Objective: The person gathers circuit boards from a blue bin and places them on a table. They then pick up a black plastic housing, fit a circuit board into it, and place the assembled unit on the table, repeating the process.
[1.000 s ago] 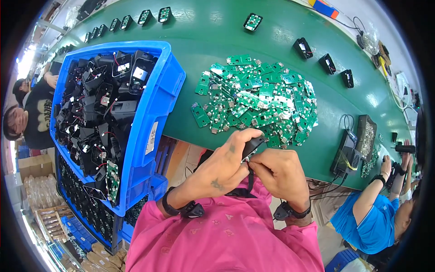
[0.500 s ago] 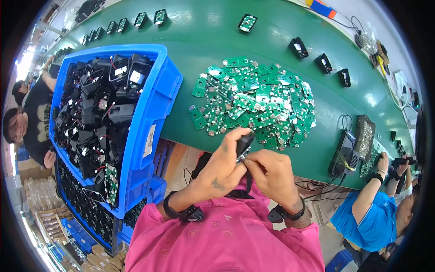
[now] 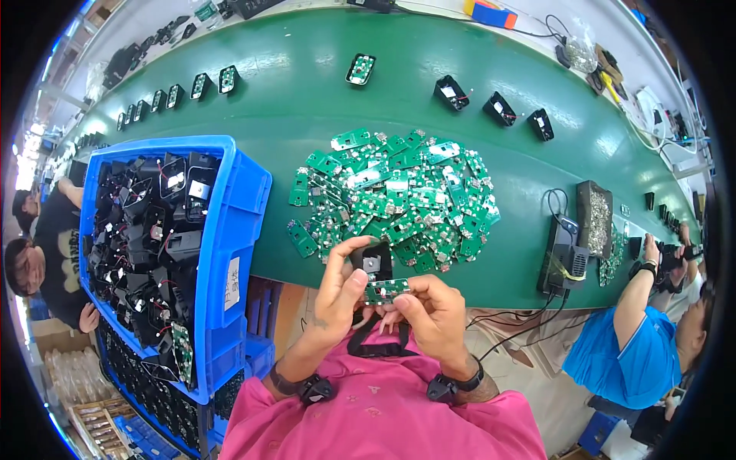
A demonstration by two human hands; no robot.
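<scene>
My left hand (image 3: 337,294) is closed around a small black plastic housing (image 3: 372,261), tilted so its hollow inside with a pale square part faces up. Between the thumb and fingers of my right hand (image 3: 437,313) is a green circuit board (image 3: 387,291), held at the housing's near edge. The board's left end lies close to my left fingers; whether it touches the housing I cannot tell. Just beyond both hands, a big heap of loose green circuit boards (image 3: 399,192) is spread on the green table (image 3: 307,84).
A blue crate (image 3: 249,192) full of black housings stands at the left. Housings with boards (image 3: 228,80) line the far left, and open housings (image 3: 500,109) sit far right. A black power unit (image 3: 563,257) and a tray (image 3: 595,218) are right, near a co-worker in blue (image 3: 625,345).
The black housing has turned to show its inside, and the green board now shows beside it. My hands sit slightly lower and further left in view; the whole view has shifted.
</scene>
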